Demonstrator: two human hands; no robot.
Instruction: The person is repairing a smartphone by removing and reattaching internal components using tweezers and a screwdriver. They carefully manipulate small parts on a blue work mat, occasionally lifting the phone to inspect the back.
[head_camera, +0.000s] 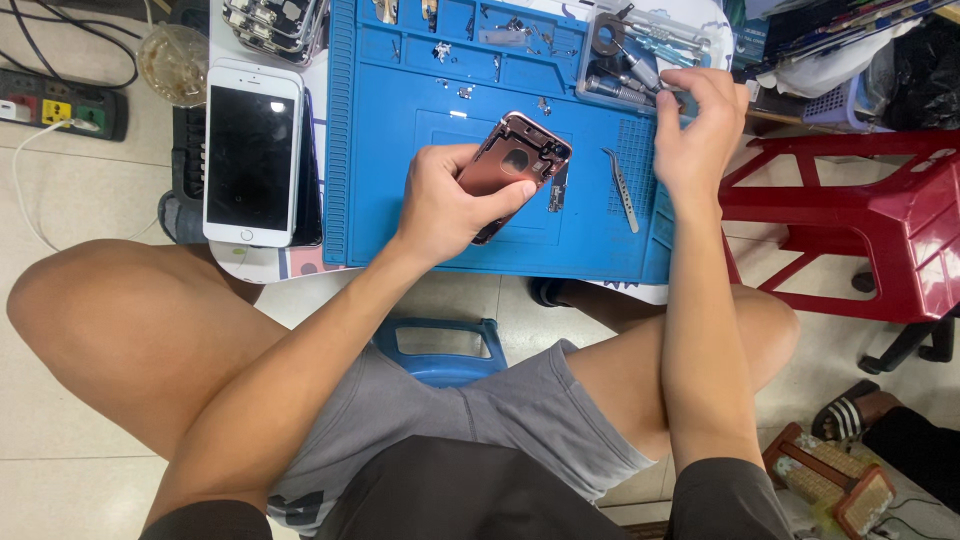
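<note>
The left hand (445, 205) grips a rose-gold metal phone housing (512, 168) at frame centre, above the blue silicone work mat (400, 150). The right hand (697, 130), upper right, pinches a slim silver screwdriver (640, 68) from a clear plastic tool tray (650, 50). Steel tweezers (622, 188) lie between the hands.

The left hand (445, 200) reaches forward on a bare forearm, fingers curled and thumb pressed across in a closed grip, palm turned down. The right hand (695, 125) stretches farther ahead, wrist straight, fingertips pinched together, both forearms rising between bent bare knees.
</note>
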